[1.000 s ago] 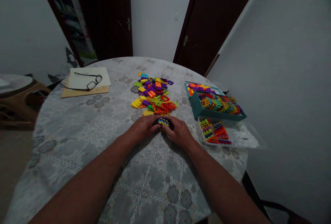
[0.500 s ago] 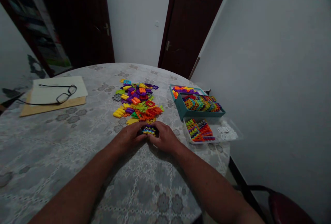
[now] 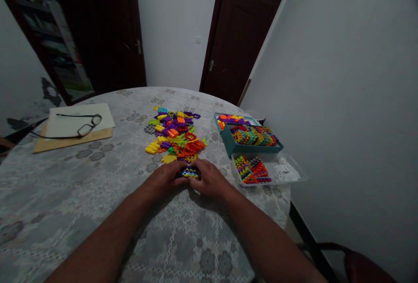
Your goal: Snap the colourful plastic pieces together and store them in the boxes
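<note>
My left hand (image 3: pixel 165 179) and my right hand (image 3: pixel 211 182) meet on the table, fingers curled round a small stack of multicoloured interlocking plastic pieces (image 3: pixel 190 173) held between them. Only the top of the stack shows between my fingertips. Just beyond my hands lies a loose pile of bright plastic pieces (image 3: pixel 176 134) in orange, purple, yellow and green.
A teal box (image 3: pixel 230 142) of assembled pieces stands at the right, with a clear tray (image 3: pixel 290 167) of more pieces in front of it. Glasses (image 3: pixel 85 126) lie on papers (image 3: pixel 73 137) at the far left. The round table (image 3: pixel 81 196) has a lace cloth; a chair (image 3: pixel 365 265) is at lower right.
The camera has tilted up and shifted, so a wall clock now shows. My hands stay together on the small stack in the same spot.
</note>
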Demonstrator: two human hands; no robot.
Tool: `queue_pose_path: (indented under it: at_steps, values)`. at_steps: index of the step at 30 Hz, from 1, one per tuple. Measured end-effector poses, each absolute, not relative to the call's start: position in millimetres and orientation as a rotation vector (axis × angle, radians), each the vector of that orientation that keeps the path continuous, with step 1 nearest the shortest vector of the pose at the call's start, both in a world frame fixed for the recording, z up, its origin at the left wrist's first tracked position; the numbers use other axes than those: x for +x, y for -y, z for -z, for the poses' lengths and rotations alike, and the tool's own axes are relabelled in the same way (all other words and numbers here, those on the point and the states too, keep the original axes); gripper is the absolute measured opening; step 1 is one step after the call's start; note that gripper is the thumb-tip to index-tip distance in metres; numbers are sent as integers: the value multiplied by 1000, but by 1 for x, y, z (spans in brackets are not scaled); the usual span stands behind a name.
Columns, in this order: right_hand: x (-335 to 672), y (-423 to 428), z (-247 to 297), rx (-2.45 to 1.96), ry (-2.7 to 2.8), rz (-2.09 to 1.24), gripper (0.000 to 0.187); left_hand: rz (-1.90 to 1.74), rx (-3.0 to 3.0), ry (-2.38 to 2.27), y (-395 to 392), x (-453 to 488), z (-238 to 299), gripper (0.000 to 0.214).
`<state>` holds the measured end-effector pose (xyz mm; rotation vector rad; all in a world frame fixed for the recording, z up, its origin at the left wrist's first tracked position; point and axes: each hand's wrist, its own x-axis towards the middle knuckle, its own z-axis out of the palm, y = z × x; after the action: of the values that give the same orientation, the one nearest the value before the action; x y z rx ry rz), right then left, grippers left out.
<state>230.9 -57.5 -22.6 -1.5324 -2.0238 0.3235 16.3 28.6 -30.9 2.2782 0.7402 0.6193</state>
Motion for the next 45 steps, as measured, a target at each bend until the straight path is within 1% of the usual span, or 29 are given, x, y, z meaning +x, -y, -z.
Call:
queue_pose_path:
  at_steps: [4,9,14,18,23,26,29,35,42,45]
  values:
    - [235,61,17,-1528,2045,-359,30,-617,2296,-682,-27,16,32,35]
    - [241,69,6,-1553,2038,-513,19,-572,2353,-632,-25,16,34,39]
    - [243,73,-3,-1595,2008,-510,17,-579,2285,-604,-25,18,36,43]
    - [271,75,-29,-1644,1923,-361,17,-631,2210,-677,-25,17,33,46]
    - [365,67,-81,-1739,1726,25,29,-630,2249,-677,-25,16,34,41]
    - [419,59,-96,-1903,1751,112,32,-624,2265,-666,-26,17,36,40]
    - [447,54,-92,-1965,1882,28,31,-613,2257,-672,-26,17,35,41]
    - [460,50,-74,-1929,1979,-70,29,-582,2269,-681,-26,16,36,41]
    - [483,47,-77,-1863,1941,-299,38,-578,2231,-694,-30,16,44,45]
    - [488,44,-76,-1873,1989,-342,40,-558,2240,-716,-30,16,45,46]
